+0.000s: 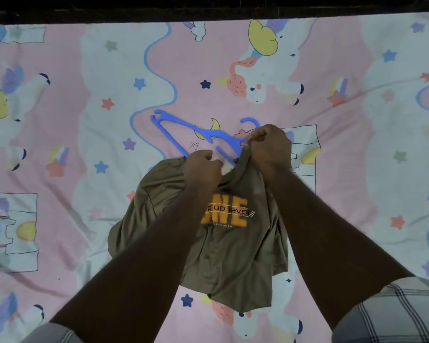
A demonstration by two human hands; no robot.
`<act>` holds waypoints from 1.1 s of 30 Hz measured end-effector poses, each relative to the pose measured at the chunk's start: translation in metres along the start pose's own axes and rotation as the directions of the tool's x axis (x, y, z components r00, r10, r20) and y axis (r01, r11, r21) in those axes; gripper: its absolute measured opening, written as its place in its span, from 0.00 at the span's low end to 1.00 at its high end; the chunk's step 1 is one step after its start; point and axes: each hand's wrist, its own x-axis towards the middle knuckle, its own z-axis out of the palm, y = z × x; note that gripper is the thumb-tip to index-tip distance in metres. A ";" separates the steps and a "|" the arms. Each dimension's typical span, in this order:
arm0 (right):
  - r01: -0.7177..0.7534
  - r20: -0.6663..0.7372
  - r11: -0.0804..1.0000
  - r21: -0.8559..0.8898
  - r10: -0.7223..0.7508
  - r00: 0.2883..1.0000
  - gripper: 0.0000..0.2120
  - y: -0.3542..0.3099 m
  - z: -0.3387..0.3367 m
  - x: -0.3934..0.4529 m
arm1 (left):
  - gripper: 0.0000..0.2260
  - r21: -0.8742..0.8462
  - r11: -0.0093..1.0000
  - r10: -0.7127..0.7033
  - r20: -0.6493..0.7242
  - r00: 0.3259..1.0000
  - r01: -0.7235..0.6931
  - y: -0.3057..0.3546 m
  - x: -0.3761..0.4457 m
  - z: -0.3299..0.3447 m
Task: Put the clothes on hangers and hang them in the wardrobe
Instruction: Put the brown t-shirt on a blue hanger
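Observation:
An olive-brown T-shirt (235,253) with orange lettering lies bunched on the bed in the middle of the view. My left hand (202,167) grips its collar on the left side. My right hand (270,144) is closed on the collar's right side, pulling the fabric up. A blue plastic hanger (183,131) lies flat on the sheet just beyond the shirt. Its hook peeks out behind my right hand, and its lower right part is hidden under the shirt and my hands.
The bed sheet (84,120) is pink and white with unicorns and stars and fills the view. A dark edge (208,8) runs along the far side of the bed. No wardrobe is in view.

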 end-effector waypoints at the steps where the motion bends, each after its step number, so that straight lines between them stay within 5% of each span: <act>1: 0.004 -0.010 1.000 -0.009 -0.005 1.000 0.07 0.001 0.001 -0.001 | 0.06 -0.066 0.998 -0.020 -0.041 0.999 0.018 -0.004 0.001 -0.009; 5: 0.135 0.031 0.988 -0.081 -0.132 0.991 0.10 -0.011 0.013 -0.006 | 0.04 -0.136 0.989 -0.092 -0.216 0.972 0.063 -0.031 0.010 -0.046; 17: 0.399 0.507 0.885 -0.240 -0.236 0.829 0.14 -0.035 0.087 -0.015 | 0.15 0.003 0.994 -0.106 -0.093 0.990 0.107 -0.058 0.031 -0.056; 27: 0.472 0.545 0.818 -0.329 -0.244 0.802 0.16 -0.031 0.102 -0.019 | 0.11 -0.130 0.973 -0.207 -0.111 0.972 0.193 -0.060 0.037 -0.057; 33: 0.521 0.554 0.789 -0.325 -0.288 0.781 0.14 -0.031 0.102 -0.025 | 0.11 -0.059 0.984 -0.176 -0.102 0.979 0.170 -0.054 0.039 -0.052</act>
